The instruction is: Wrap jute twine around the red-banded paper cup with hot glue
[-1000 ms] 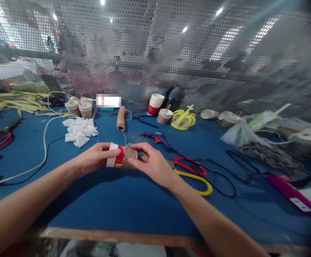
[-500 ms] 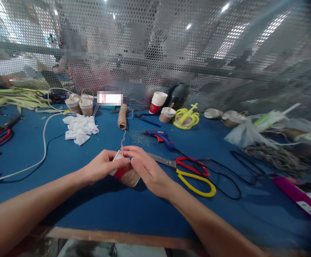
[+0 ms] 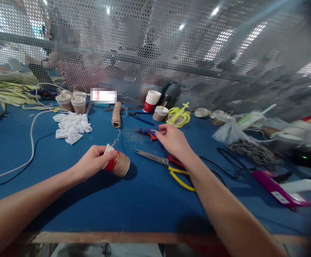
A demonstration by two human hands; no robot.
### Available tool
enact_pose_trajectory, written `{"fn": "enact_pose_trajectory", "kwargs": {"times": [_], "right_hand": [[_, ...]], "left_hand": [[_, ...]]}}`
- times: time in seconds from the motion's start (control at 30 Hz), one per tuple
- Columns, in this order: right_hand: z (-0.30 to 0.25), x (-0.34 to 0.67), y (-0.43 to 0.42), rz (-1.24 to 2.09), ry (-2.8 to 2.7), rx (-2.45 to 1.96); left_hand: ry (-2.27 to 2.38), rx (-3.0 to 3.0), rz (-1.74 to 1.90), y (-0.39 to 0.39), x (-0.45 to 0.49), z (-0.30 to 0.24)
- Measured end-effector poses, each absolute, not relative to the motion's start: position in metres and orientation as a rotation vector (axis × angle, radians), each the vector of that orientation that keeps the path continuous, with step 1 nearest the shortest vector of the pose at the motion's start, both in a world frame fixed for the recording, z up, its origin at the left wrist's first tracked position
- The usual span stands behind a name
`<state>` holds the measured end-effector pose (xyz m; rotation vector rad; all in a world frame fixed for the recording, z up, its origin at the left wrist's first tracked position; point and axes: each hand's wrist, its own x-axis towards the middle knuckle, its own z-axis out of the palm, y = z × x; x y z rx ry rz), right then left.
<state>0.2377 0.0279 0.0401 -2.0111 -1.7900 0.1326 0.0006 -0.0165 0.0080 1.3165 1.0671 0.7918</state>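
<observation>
My left hand [image 3: 92, 162] grips a red and white paper cup [image 3: 117, 164] lying on its side, most of it wound with brown twine. A strand of twine runs from the cup back to a twine spool [image 3: 116, 114]. My right hand [image 3: 173, 141] is stretched forward over the blue glue gun [image 3: 148, 132], its fingers curled at the gun's handle. Whether they grip it I cannot tell. Scissors with red and yellow handles [image 3: 168, 166] lie just under my right wrist.
Blue table [image 3: 134, 203] with a perforated metal screen [image 3: 155, 50] behind it, people beyond. Twine-wrapped cups [image 3: 71, 101], white tissue pile [image 3: 71, 125], stacked paper cups [image 3: 150, 101], yellow crown [image 3: 179, 117], black cables [image 3: 225, 167], plastic bags and cord at right, white cable [image 3: 32, 142] at left.
My right hand left the cup and moved forward and right to the glue gun. My left hand alone keeps the cup, lowered toward the table.
</observation>
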Motion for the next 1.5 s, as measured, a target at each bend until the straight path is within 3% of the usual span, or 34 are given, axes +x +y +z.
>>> {"fn": "enact_pose_trajectory", "kwargs": {"times": [0.23,0.4,0.5,0.57,0.63,0.97,1.5], "right_hand": [[0.012,0.264,0.058,0.342,-1.743,-2.185],[0.026,0.253,0.041,0.511,-1.624,-2.071],[0.046,0.242,0.018,0.766,-1.609,-1.862],[0.056,0.235,0.003,1.127,-1.474,-1.607],[0.059,0.229,-0.011,1.224,-1.440,-1.493],[0.051,0.208,-0.047,1.186,-1.751,-1.500],[0.044,0.201,-0.057,0.659,-1.994,-1.534]], "left_hand": [[1.089,1.334,0.878,-0.012,0.000,0.004],[1.135,1.341,0.874,-0.010,0.001,0.002],[1.152,1.360,0.867,-0.009,0.001,0.002],[1.161,1.374,0.866,-0.009,0.000,0.001],[1.174,1.378,0.863,-0.009,0.000,0.002],[1.246,1.495,0.880,-0.002,-0.003,0.002],[1.304,1.638,0.881,-0.005,-0.004,0.006]]}}
